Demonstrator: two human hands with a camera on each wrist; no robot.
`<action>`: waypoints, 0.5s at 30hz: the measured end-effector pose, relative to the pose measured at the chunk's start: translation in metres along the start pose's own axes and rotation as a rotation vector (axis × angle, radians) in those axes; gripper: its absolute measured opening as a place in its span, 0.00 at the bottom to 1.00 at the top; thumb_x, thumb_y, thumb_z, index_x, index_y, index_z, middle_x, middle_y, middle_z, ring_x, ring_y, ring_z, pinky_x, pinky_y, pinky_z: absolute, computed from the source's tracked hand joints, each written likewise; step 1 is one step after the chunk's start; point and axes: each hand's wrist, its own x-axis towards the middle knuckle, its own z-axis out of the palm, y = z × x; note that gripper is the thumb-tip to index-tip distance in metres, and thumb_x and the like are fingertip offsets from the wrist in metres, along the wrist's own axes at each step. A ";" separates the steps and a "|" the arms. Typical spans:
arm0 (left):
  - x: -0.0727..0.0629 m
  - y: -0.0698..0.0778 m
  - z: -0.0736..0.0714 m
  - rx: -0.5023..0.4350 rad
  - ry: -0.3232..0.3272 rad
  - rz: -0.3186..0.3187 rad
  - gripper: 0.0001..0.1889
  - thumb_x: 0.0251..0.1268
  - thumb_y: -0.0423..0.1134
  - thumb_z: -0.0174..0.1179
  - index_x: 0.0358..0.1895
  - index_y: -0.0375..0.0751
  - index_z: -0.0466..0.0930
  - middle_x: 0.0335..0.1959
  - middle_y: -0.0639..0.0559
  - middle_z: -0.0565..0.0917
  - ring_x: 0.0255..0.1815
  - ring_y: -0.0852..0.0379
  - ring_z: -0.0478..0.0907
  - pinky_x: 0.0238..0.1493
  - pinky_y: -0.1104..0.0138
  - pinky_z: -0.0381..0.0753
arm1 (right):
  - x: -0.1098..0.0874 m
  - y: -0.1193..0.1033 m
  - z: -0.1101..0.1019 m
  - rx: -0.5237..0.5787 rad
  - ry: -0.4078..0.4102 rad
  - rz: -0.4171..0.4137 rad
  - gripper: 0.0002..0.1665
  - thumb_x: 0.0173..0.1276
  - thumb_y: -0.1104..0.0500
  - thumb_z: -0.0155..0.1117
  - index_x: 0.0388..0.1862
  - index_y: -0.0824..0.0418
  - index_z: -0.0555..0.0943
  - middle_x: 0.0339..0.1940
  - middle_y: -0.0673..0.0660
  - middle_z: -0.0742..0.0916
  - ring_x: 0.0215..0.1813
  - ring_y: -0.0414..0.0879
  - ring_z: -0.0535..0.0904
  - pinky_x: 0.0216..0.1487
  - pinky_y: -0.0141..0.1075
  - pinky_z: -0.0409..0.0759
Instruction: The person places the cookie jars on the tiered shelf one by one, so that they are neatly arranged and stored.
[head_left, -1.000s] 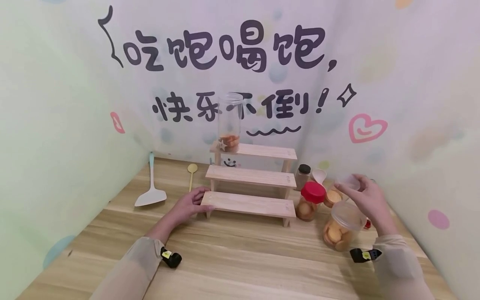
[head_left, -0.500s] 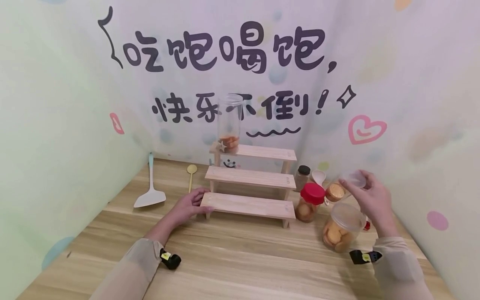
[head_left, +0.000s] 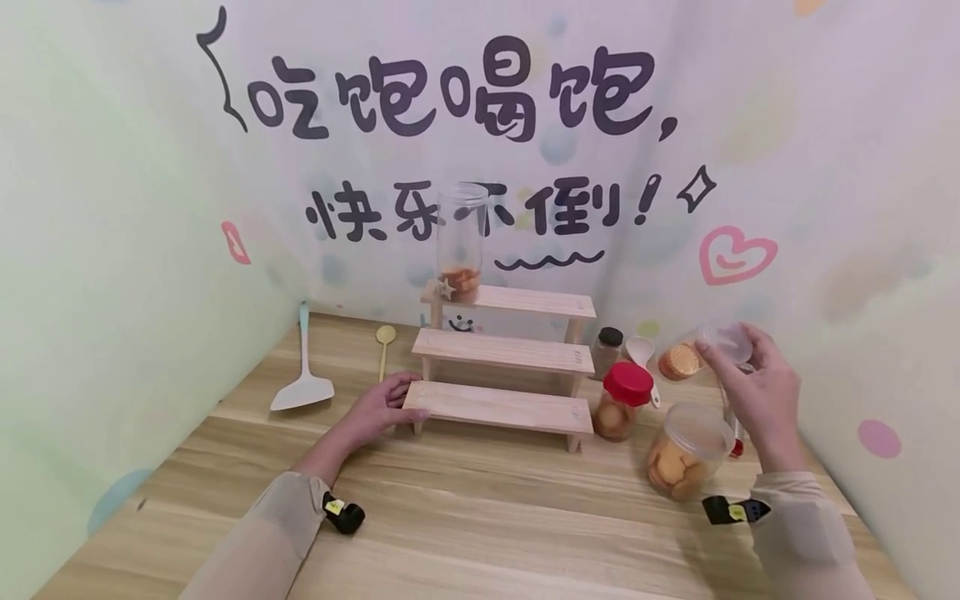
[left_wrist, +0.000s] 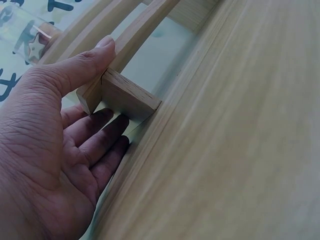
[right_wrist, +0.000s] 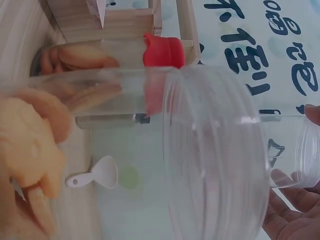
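Observation:
My left hand grips the left end of a three-step wooden rack at its lowest shelf. In the left wrist view the thumb lies over the shelf end and the fingers bend below it beside the leg. At the right, my right hand holds a clear jar by its top, thumb on one side and fingers on the other. Round cookies show at the bottom of that tilted jar. A wider clear jar of cookies stands just in front of it and fills much of the right wrist view.
On the top shelf stands a tall clear jar with some cookies. Right of the rack are a red-capped jar, a black-capped jar and a white scoop. A white spatula and a gold spoon lie left.
My right hand has moved up and to the right with the clear jar, uncovering more of the white scoop. The left hand stays at the rack.

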 end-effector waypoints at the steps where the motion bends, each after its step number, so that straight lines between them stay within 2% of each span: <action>1: 0.000 0.000 0.000 0.000 0.002 -0.002 0.38 0.59 0.37 0.74 0.70 0.31 0.65 0.67 0.31 0.74 0.70 0.39 0.70 0.69 0.50 0.68 | 0.000 -0.001 0.000 0.014 0.006 -0.007 0.43 0.65 0.43 0.72 0.74 0.57 0.70 0.63 0.64 0.82 0.45 0.28 0.76 0.36 0.14 0.73; 10: 0.000 0.001 0.000 -0.004 0.013 -0.021 0.39 0.57 0.38 0.75 0.70 0.33 0.66 0.68 0.32 0.73 0.71 0.40 0.69 0.70 0.50 0.68 | -0.004 -0.011 0.001 0.072 0.024 -0.036 0.43 0.65 0.46 0.73 0.75 0.57 0.69 0.65 0.64 0.81 0.43 0.23 0.76 0.38 0.14 0.75; 15: -0.001 0.004 0.001 -0.014 0.005 -0.010 0.38 0.58 0.37 0.74 0.70 0.32 0.65 0.67 0.31 0.74 0.70 0.39 0.69 0.69 0.49 0.68 | -0.007 -0.019 0.001 0.101 0.054 -0.066 0.40 0.65 0.50 0.74 0.73 0.56 0.71 0.64 0.62 0.82 0.49 0.31 0.80 0.42 0.15 0.76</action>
